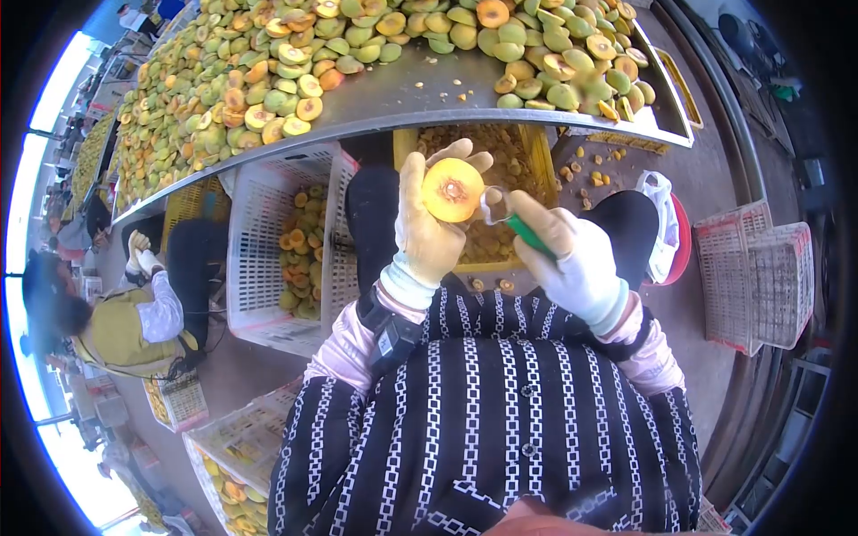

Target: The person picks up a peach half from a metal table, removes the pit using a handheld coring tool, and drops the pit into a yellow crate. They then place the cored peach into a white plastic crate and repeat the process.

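Observation:
My gloved left hand (422, 234) is closed around a halved yellow peach (452, 189), its cut face turned up toward me with a reddish-brown hollow at the centre. In my gloved right hand (576, 272) is a green-handled pitting spoon (531, 236) with a bent metal loop at its tip. That metal tip is right beside the right edge of the peach half. Both hands are above a yellow crate (542, 165) holding pits and scraps, between my knees.
A metal table (393, 94) heaped with peach halves spans the front. White crates (255, 241) with peach halves stand at left, near a seated co-worker (134, 322). To the right are a red bucket (683, 241) with a white bag and stacked crates (751, 277). Scraps litter the floor.

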A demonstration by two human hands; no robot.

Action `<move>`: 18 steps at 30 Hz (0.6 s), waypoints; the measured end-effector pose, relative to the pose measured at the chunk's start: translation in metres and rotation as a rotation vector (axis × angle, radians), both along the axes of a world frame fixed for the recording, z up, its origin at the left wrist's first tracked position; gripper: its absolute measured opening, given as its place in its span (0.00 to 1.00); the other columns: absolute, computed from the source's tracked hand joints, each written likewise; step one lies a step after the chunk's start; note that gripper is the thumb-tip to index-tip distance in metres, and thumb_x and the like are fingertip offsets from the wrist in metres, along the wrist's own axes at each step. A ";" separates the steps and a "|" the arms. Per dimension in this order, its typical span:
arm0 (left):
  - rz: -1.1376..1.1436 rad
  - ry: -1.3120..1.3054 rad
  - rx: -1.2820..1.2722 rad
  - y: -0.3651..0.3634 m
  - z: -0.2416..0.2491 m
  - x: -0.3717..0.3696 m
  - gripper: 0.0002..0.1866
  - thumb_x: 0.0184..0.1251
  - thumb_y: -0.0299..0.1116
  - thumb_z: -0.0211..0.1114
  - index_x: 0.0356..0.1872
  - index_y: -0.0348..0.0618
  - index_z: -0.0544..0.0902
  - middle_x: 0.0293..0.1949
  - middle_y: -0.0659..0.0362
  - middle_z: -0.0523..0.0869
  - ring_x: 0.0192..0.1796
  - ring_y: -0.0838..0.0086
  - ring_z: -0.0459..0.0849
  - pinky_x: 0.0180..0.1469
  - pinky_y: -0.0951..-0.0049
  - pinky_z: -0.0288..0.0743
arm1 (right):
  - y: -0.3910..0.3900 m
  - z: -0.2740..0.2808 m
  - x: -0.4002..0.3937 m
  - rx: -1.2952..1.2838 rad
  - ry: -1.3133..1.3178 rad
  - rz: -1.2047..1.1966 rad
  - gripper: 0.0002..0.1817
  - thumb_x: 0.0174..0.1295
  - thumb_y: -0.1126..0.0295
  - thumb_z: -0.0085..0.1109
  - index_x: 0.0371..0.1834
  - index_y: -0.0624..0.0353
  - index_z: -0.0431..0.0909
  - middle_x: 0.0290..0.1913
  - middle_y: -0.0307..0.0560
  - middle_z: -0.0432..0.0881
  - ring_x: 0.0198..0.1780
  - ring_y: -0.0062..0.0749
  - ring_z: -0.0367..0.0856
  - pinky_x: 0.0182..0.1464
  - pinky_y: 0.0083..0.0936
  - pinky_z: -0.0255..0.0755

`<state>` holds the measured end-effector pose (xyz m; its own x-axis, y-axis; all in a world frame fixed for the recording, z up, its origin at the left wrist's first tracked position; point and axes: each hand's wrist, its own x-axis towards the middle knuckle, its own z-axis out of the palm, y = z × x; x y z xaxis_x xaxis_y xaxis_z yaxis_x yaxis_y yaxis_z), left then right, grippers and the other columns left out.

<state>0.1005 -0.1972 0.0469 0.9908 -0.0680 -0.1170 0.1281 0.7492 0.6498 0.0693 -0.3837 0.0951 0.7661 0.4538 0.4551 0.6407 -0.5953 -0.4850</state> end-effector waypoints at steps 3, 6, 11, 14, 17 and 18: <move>-0.062 -0.015 0.050 -0.001 0.003 0.000 0.33 0.72 0.61 0.40 0.57 0.42 0.76 0.52 0.51 0.82 0.49 0.64 0.83 0.47 0.67 0.79 | 0.008 -0.011 0.005 -0.075 -0.102 -0.015 0.29 0.53 0.69 0.64 0.62 0.49 0.74 0.21 0.40 0.70 0.18 0.33 0.72 0.22 0.30 0.66; -0.048 0.002 0.142 -0.004 0.005 0.000 0.34 0.73 0.61 0.37 0.56 0.39 0.76 0.50 0.49 0.82 0.53 0.64 0.81 0.53 0.65 0.76 | 0.010 -0.015 0.009 -0.129 -0.133 -0.037 0.27 0.55 0.68 0.63 0.62 0.47 0.74 0.21 0.38 0.69 0.17 0.31 0.70 0.20 0.29 0.65; -0.037 0.054 0.142 -0.006 0.003 0.000 0.36 0.75 0.60 0.33 0.55 0.36 0.75 0.47 0.47 0.83 0.52 0.64 0.81 0.55 0.64 0.76 | 0.019 -0.013 0.010 -0.207 -0.105 -0.043 0.28 0.57 0.66 0.62 0.65 0.45 0.72 0.21 0.38 0.69 0.17 0.31 0.70 0.20 0.28 0.65; -0.027 0.035 0.124 -0.004 0.001 -0.001 0.36 0.74 0.60 0.33 0.54 0.35 0.76 0.46 0.46 0.83 0.50 0.63 0.82 0.53 0.65 0.78 | 0.024 -0.019 0.009 -0.219 -0.092 -0.050 0.29 0.57 0.66 0.62 0.66 0.46 0.71 0.21 0.38 0.70 0.16 0.31 0.70 0.20 0.29 0.65; -0.016 0.007 0.156 -0.002 -0.001 -0.003 0.36 0.75 0.59 0.32 0.53 0.35 0.76 0.45 0.46 0.83 0.49 0.63 0.82 0.51 0.66 0.78 | 0.028 -0.017 0.007 -0.257 -0.075 -0.055 0.30 0.57 0.65 0.62 0.66 0.47 0.70 0.21 0.38 0.69 0.16 0.32 0.70 0.19 0.30 0.65; 0.024 0.010 0.184 -0.003 -0.004 -0.004 0.35 0.76 0.58 0.31 0.52 0.34 0.76 0.44 0.47 0.83 0.48 0.63 0.83 0.52 0.65 0.78 | 0.029 -0.018 0.006 -0.258 -0.075 -0.055 0.30 0.57 0.65 0.62 0.66 0.47 0.70 0.21 0.38 0.69 0.16 0.32 0.70 0.19 0.30 0.65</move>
